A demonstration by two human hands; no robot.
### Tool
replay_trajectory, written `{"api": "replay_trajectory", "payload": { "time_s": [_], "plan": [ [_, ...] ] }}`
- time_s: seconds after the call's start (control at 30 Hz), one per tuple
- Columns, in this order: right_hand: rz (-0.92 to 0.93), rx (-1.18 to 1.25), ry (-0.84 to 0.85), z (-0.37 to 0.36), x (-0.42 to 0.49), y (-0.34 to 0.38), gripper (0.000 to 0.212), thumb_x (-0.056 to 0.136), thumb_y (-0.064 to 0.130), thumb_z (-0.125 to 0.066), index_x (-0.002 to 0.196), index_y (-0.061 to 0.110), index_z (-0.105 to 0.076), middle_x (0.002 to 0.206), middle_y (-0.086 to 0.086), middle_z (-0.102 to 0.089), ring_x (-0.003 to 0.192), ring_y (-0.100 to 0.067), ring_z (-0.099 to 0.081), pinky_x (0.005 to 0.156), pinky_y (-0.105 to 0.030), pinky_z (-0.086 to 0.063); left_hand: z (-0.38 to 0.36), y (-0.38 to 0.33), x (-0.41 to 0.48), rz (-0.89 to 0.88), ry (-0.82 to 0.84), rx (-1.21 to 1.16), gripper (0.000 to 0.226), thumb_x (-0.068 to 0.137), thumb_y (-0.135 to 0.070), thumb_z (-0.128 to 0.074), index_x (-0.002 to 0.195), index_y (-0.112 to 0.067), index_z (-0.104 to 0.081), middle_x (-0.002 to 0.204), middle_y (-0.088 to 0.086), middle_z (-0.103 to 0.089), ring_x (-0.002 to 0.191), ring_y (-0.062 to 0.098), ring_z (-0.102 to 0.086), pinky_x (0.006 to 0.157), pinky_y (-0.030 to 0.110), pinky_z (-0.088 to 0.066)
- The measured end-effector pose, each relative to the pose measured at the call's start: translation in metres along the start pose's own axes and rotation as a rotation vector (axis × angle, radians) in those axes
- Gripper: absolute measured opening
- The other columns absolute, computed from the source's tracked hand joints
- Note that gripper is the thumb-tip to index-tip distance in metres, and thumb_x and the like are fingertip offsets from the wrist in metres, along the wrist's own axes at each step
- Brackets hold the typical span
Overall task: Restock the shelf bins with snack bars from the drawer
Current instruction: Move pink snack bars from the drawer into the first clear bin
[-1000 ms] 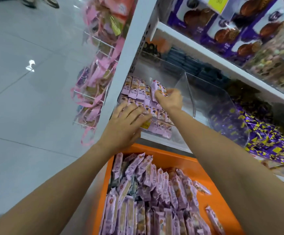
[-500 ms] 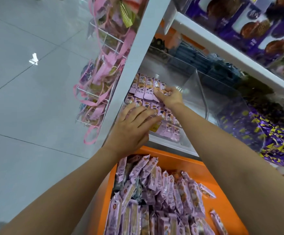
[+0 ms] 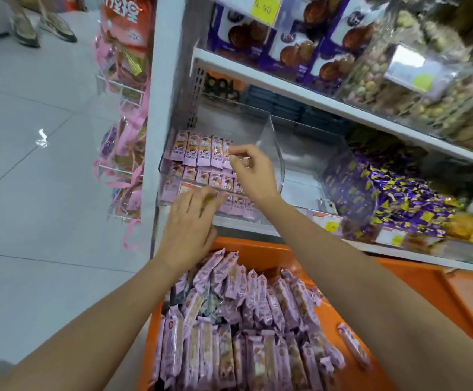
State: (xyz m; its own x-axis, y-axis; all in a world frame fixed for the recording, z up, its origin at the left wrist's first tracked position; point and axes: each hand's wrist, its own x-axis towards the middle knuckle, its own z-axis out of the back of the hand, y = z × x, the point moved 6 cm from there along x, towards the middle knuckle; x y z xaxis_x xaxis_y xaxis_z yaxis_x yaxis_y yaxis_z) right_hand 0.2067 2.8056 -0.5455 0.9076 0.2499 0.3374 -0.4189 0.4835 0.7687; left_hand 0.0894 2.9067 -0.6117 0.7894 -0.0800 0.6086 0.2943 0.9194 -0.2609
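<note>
From the head camera, the clear bin point(image 3: 274, 142) on the lower shelf serves as the landmark. Inside it, rows of snack bars point(image 3: 198, 149) in pink wrappers lie side by side, filling its left part, with the back row standing straight and the nearer rows partly covered by the hands. The left hand point(image 3: 190, 230) reaches to the front rim of the clear bin, palm down, its fingers point(image 3: 201, 198) straight and held close together, resting on the front row of bars; motion blur softens the tips. The right hand point(image 3: 253, 172) hovers over the middle of the clear bin, fingers bent and thumb drawn near the forefinger at the right end of the back row; whether they pinch a wrapper I cannot tell. Directly below the clear bin, the orange drawer point(image 3: 257, 251) stands pulled out, and a heap of snack bars point(image 3: 243, 334) of the same pink kind fills most of it, with one loose bar point(image 3: 353, 344) lying apart on the drawer floor to the right. To the right of the clear bin lie purple-wrapped sweets point(image 3: 398, 193). On the shelf above it stand purple biscuit boxes point(image 3: 300, 46) behind a yellow price tag point(image 3: 263, 8). Left of the clear bin, past the white upright point(image 3: 162, 108), pink-ribboned bags point(image 3: 128, 153) hang on a wire rack.
</note>
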Motion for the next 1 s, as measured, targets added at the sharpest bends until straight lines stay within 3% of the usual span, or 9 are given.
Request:
{"api": "replay_trajectory", "payload": {
  "time_s": [0.1, 0.17, 0.3, 0.4, 0.47, 0.57, 0.7, 0.83, 1.0],
  "plan": [
    [0.071, 0.046, 0.0, 0.017, -0.041, 0.004, 0.014, 0.095, 0.008, -0.057, 0.102, 0.007, -0.069, 0.091, 0.005, -0.065, 0.072, -0.002, -0.056, 0.063, -0.013, -0.045, -0.02, -0.023, -0.012, -0.073, 0.132, -0.012, 0.03, 0.073, -0.012, -0.065, 0.103, -0.01, -0.063, 0.103, 0.01, -0.056, 0.096, 0.032, -0.052, 0.076, 0.041, -0.039],
    [0.053, 0.05, -0.006, 0.024, -0.067, -0.011, 0.014, 0.095, 0.007, -0.057, 0.099, 0.004, -0.07, 0.078, 0.011, -0.058, 0.065, -0.002, -0.052, 0.06, -0.015, -0.042, -0.041, -0.03, -0.025, -0.044, 0.299, -0.013, 0.028, 0.076, -0.013, -0.068, 0.104, -0.01, -0.064, 0.099, 0.011, -0.056, 0.09, 0.034, -0.056, 0.07, 0.04, -0.042],
    [-0.157, 0.035, 0.038, 0.026, -0.119, -0.069, 0.014, 0.096, 0.007, -0.055, 0.102, 0.007, -0.068, 0.076, 0.006, -0.057, 0.064, -0.002, -0.049, 0.062, -0.016, -0.04, -0.081, -0.032, -0.063, 0.08, 0.689, 0.144, 0.046, 0.093, -0.033, -0.05, 0.137, -0.02, -0.047, 0.128, 0.008, -0.049, 0.12, 0.029, -0.045, 0.094, 0.04, -0.037],
    [-0.31, -0.063, 0.109, 0.023, -0.156, -0.115, 0.018, 0.097, 0.01, -0.054, 0.112, 0.008, -0.064, 0.09, -0.002, -0.062, 0.073, -0.007, -0.054, 0.071, -0.026, -0.046, -0.101, -0.032, -0.089, 0.097, 0.85, 0.234, 0.052, 0.095, -0.039, -0.044, 0.145, -0.027, -0.036, 0.15, 0.007, -0.034, 0.136, 0.029, -0.033, 0.114, 0.041, -0.021],
    [-0.409, -0.179, 0.167, 0.017, -0.179, -0.146, 0.024, 0.097, 0.014, -0.056, 0.12, 0.012, -0.061, 0.105, -0.005, -0.063, 0.082, -0.014, -0.057, 0.078, -0.031, -0.05, -0.112, -0.03, -0.101, 0.136, 0.892, 0.171, 0.056, 0.095, -0.038, -0.045, 0.149, -0.032, -0.031, 0.16, 0.009, -0.021, 0.145, 0.03, -0.02, 0.12, 0.045, -0.009],
    [-0.569, -0.3, 0.293, 0.004, -0.21, -0.186, 0.039, 0.096, 0.023, -0.058, 0.134, 0.021, -0.05, 0.13, -0.01, -0.051, 0.099, -0.027, -0.061, 0.088, -0.041, -0.052, -0.126, -0.029, -0.114, 0.174, 0.962, 0.117, 0.064, 0.097, -0.039, -0.046, 0.154, -0.032, -0.019, 0.163, 0.009, -0.009, 0.149, 0.031, -0.008, 0.121, 0.046, -0.009],
    [-0.734, -0.323, 0.364, -0.005, -0.234, -0.216, 0.058, 0.096, 0.023, -0.058, 0.148, 0.018, -0.034, 0.149, -0.016, -0.03, 0.117, -0.034, -0.055, 0.094, -0.038, -0.051, -0.142, -0.03, -0.127, 0.23, 0.987, 0.051, 0.065, 0.099, -0.037, -0.046, 0.156, -0.031, -0.015, 0.164, 0.01, -0.003, 0.15, 0.031, 0.001, 0.122, 0.047, -0.006],
    [-0.803, -0.342, 0.41, -0.012, -0.243, -0.23, 0.079, 0.093, 0.03, -0.064, 0.154, 0.015, -0.017, 0.156, -0.017, -0.016, 0.139, -0.035, -0.034, 0.112, -0.045, -0.037, -0.146, -0.032, -0.131, 0.227, 0.904, 0.081, 0.061, 0.098, -0.037, -0.047, 0.154, -0.029, -0.023, 0.16, 0.012, -0.008, 0.148, 0.032, -0.002, 0.12, 0.047, -0.009],
    [-0.889, -0.285, 0.348, -0.01, -0.245, -0.236, 0.098, 0.083, 0.038, -0.076, 0.153, 0.009, -0.014, 0.157, -0.019, -0.012, 0.137, -0.033, -0.036, 0.106, -0.036, -0.041, -0.149, -0.034, -0.131, 0.233, 0.796, 0.089, 0.055, 0.095, -0.035, -0.051, 0.148, -0.026, -0.038, 0.154, 0.014, -0.021, 0.144, 0.034, -0.013, 0.117, 0.048, -0.015]
  ]
}}
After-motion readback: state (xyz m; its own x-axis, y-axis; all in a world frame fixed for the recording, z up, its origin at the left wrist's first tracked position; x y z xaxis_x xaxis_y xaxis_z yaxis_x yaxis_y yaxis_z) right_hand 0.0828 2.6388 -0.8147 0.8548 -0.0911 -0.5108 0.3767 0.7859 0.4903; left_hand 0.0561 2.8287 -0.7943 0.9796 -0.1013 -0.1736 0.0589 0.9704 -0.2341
